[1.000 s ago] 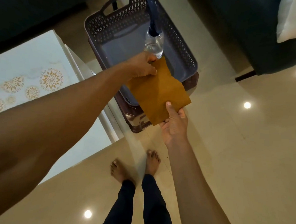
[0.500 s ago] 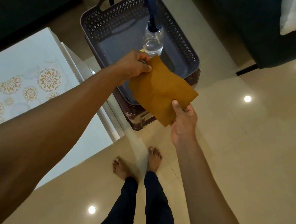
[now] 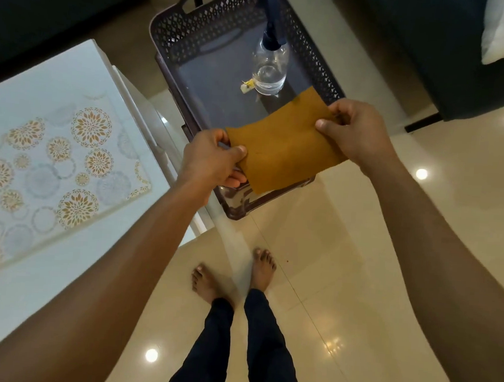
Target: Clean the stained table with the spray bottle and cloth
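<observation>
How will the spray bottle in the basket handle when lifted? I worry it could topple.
The spray bottle looks tall and narrow with a dark sprayer on top, so probably tippy. Its clear body seems mostly empty, so likely light. The smooth plastic may be slippery.

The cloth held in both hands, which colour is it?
Mustard brown, plain; the cloth shows best in the head view.

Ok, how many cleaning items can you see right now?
2. The mustard cloth is pinched between the left hand and right hand; the clear spray bottle stands in the basket. Nothing else visible.
</observation>
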